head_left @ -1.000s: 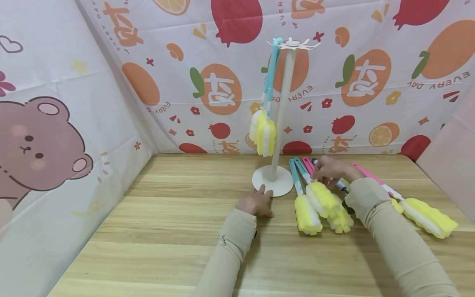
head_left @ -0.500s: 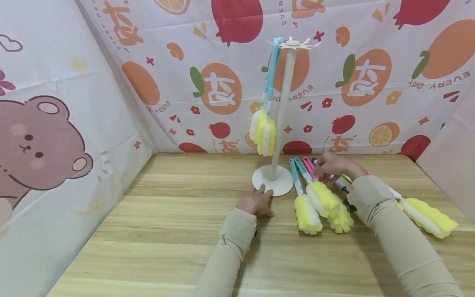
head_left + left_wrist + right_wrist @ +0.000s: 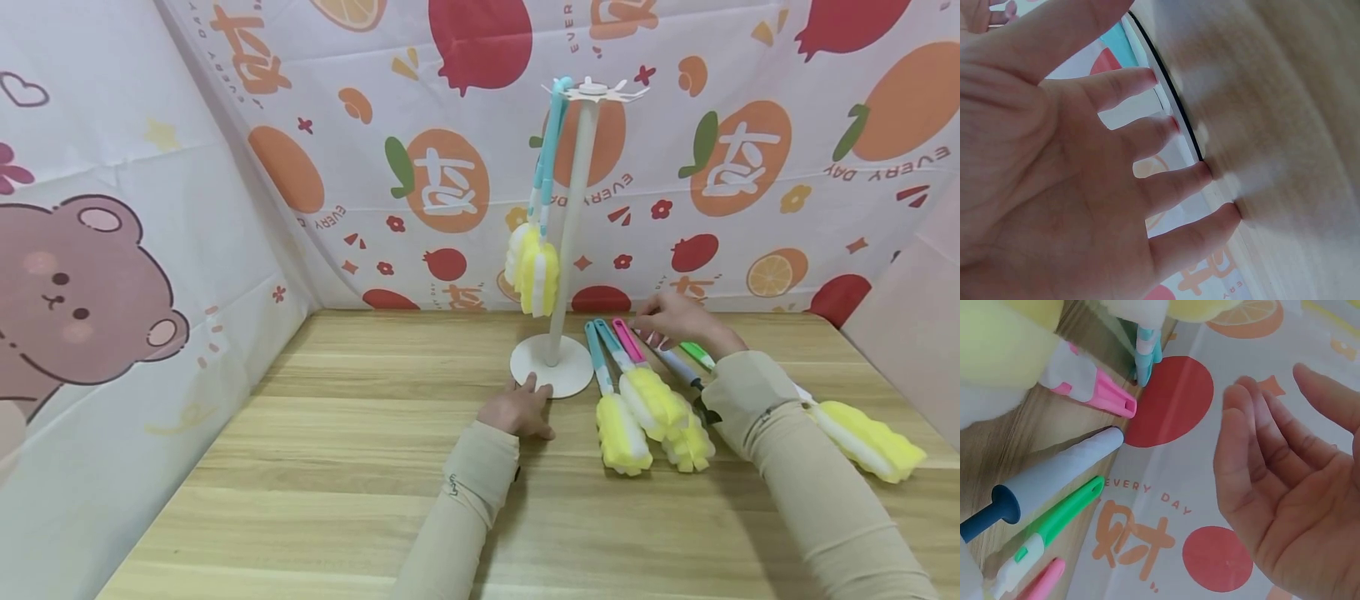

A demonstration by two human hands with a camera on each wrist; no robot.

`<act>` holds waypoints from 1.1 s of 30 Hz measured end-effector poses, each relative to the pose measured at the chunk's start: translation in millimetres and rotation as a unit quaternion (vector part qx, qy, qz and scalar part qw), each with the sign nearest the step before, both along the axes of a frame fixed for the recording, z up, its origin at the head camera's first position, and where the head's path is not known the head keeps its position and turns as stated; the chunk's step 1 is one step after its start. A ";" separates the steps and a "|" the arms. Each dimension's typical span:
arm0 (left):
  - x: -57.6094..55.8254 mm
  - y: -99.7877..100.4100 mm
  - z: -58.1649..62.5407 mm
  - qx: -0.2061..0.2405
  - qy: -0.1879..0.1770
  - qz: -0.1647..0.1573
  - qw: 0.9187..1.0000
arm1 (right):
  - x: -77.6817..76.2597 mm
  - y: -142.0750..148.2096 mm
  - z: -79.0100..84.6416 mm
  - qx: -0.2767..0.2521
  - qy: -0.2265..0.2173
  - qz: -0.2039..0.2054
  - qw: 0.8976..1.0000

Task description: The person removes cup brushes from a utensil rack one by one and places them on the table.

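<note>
My left hand (image 3: 516, 408) rests with spread fingers at the front rim of the white stand's round base (image 3: 573, 371); in the left wrist view its straight fingertips (image 3: 1169, 124) touch the rim and the wooden tabletop. My right hand (image 3: 678, 323) hovers over the far ends of the handles. In the right wrist view this hand (image 3: 1297, 469) holds nothing, its fingers bent slightly and the thumb apart. Below lie a tool with a grey handle (image 3: 1060, 465) and dark neck, a pink-handled sponge brush (image 3: 1113, 397) and a green handle (image 3: 1072, 509).
Two teal-handled sponge brushes (image 3: 542, 271) hang from the stand's hooked top (image 3: 592, 90). Teal-handled sponge brushes (image 3: 622, 433) lie right of the base. Another yellow-and-white sponge head (image 3: 866, 437) lies at the far right. A printed cloth (image 3: 442, 179) backs the table.
My right hand has risen and drawn back slightly from the handles, uncovering more of the grey handle and a green one. The left hand has stayed at the base.
</note>
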State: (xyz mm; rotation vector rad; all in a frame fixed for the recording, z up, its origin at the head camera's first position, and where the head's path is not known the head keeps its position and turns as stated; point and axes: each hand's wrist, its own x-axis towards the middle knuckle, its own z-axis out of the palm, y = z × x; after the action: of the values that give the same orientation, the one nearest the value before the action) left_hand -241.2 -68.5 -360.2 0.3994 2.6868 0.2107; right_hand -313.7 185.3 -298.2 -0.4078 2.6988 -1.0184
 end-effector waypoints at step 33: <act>-1.1 1.0 -1.3 -0.005 -0.004 0.001 1.000 | 6.6 -12.7 20.3 -0.099 0.080 -0.064 0.990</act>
State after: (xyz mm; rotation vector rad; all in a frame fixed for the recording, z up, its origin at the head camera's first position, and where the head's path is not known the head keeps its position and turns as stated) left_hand -242.2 -67.5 -361.5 0.3909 2.6797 0.1991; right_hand -307.1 172.7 -277.9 -0.3690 2.8063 -1.3503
